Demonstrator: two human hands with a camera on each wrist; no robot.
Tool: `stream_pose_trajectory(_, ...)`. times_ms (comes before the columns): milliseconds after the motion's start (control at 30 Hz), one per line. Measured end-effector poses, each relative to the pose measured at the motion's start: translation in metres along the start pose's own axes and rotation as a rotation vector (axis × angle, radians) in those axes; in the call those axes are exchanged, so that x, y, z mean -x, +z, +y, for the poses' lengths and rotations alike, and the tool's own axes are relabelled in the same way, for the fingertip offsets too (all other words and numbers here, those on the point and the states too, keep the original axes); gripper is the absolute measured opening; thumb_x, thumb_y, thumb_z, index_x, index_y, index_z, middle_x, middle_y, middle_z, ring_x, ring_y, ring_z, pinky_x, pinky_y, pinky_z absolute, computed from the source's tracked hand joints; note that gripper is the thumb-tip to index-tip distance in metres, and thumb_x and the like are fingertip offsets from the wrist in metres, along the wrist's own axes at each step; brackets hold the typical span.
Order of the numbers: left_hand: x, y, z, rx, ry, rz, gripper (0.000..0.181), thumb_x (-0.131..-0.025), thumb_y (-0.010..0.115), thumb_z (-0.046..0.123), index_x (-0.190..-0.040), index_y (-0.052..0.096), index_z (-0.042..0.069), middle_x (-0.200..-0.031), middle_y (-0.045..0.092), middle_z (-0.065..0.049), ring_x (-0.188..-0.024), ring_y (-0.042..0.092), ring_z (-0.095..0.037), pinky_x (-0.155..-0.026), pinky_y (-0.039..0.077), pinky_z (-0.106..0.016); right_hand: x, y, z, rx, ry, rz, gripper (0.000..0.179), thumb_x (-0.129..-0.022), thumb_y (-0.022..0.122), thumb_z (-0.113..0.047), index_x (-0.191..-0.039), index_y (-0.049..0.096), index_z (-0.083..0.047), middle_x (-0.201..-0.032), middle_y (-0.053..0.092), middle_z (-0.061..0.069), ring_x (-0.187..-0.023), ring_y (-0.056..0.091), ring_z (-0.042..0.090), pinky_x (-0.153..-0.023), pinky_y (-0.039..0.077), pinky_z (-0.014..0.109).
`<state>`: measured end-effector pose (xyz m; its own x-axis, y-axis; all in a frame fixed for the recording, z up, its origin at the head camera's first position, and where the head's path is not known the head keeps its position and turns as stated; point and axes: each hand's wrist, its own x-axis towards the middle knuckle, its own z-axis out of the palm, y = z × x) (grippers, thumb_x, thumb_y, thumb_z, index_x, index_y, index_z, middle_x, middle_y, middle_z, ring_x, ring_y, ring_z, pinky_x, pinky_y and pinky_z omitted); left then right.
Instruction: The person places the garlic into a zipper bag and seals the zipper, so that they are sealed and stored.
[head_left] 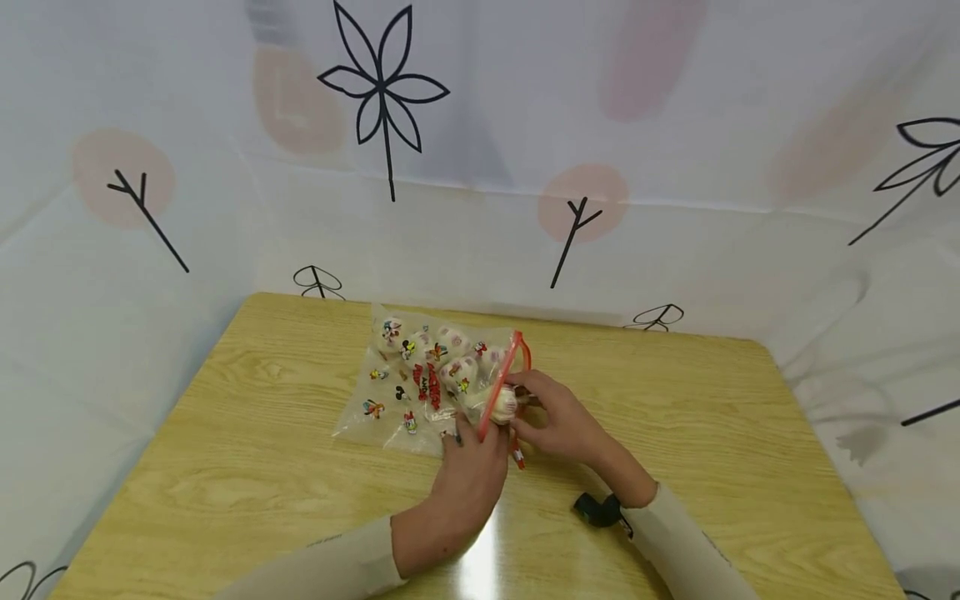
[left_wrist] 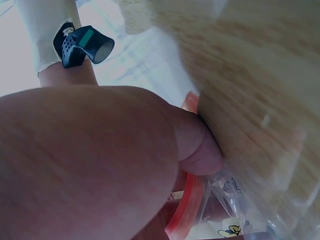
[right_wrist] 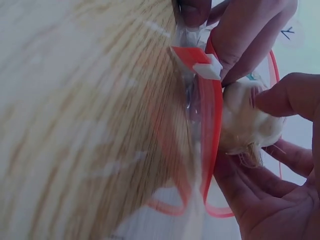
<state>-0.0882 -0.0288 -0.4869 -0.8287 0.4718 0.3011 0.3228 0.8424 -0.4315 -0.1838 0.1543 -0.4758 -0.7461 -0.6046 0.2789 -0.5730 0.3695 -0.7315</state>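
A clear zip bag (head_left: pixel 386 392) with cartoon prints lies on the table, several garlic bulbs inside it. Its red zipper edge (right_wrist: pixel 212 115) is spread apart at the right end. One garlic bulb (right_wrist: pixel 245 117), roots showing, sits in that mouth. My right hand (head_left: pixel 562 421) holds this bulb between thumb and fingers. At the near corner of the mouth, my left hand (head_left: pixel 471 475) pinches the bag's edge, some fingers inside the opening. The left wrist view is mostly filled by the hand, with the red edge (left_wrist: pixel 187 205) beside the thumb.
The wooden table (head_left: pixel 675 433) reaches back to a patterned cloth (head_left: pixel 465 233), which also hangs at both sides. A black wrist camera (head_left: pixel 597 510) is strapped to the right forearm, just above the tabletop.
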Motion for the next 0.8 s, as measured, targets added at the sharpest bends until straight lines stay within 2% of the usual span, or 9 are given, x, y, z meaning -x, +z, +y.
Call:
stream_pose_trajectory(233,0.002,0.002,0.001,-0.009,0.006,0.026,0.035,-0.105,0.063,0.028,-0.136,0.068,0.012,-0.12,0.067,-0.01,-0.112,0.072,-0.041,-0.076,0.064,-0.046,-0.002,0.004,0.001,-0.027,-0.004,0.018,0.052,-0.094,0.08,-0.005,-0.142,0.061,-0.003,-0.13,0.064,0.012,-0.11,0.07,0.028,-0.093,0.062,0.045)
stream_pose_trajectory(400,0.001,0.002,0.001,-0.003,0.008,0.001,0.037,-0.106,0.062,0.029,-0.139,0.067,0.012,-0.124,0.065,-0.011,-0.113,0.072,-0.041,-0.077,0.064,-0.046,-0.008,0.012,-0.002,0.025,-0.043,0.07,0.047,-0.094,0.081,-0.006,-0.138,0.065,-0.003,-0.13,0.064,0.01,-0.111,0.067,0.026,-0.09,0.063,0.041)
stream_pose_trajectory(500,0.0,0.002,0.0,0.002,0.012,-0.014,0.043,-0.106,0.063,0.031,-0.144,0.065,0.011,-0.133,0.062,-0.012,-0.112,0.072,-0.042,-0.076,0.065,-0.046,-0.012,0.02,-0.004,0.059,-0.056,0.104,0.042,-0.094,0.079,-0.005,-0.134,0.068,-0.004,-0.125,0.064,0.009,-0.109,0.067,0.024,-0.087,0.063,0.037)
stream_pose_trajectory(633,-0.002,0.003,-0.001,-0.002,0.027,-0.012,0.048,-0.103,0.068,0.033,-0.145,0.064,0.01,-0.139,0.06,-0.015,-0.108,0.073,-0.043,-0.073,0.065,-0.046,-0.016,0.028,-0.008,0.048,-0.037,0.128,0.038,-0.094,0.078,-0.004,-0.131,0.069,-0.004,-0.12,0.062,0.009,-0.105,0.069,0.022,-0.087,0.063,0.035)
stream_pose_trajectory(800,-0.001,0.002,0.0,0.002,0.038,-0.015,0.039,-0.105,0.063,0.03,-0.138,0.069,0.01,-0.129,0.064,-0.017,-0.108,0.073,-0.044,-0.074,0.064,-0.048,-0.02,0.033,-0.009,0.066,0.012,0.162,0.032,-0.092,0.082,-0.006,-0.123,0.071,-0.006,-0.111,0.061,0.007,-0.097,0.07,0.02,-0.083,0.064,0.035)
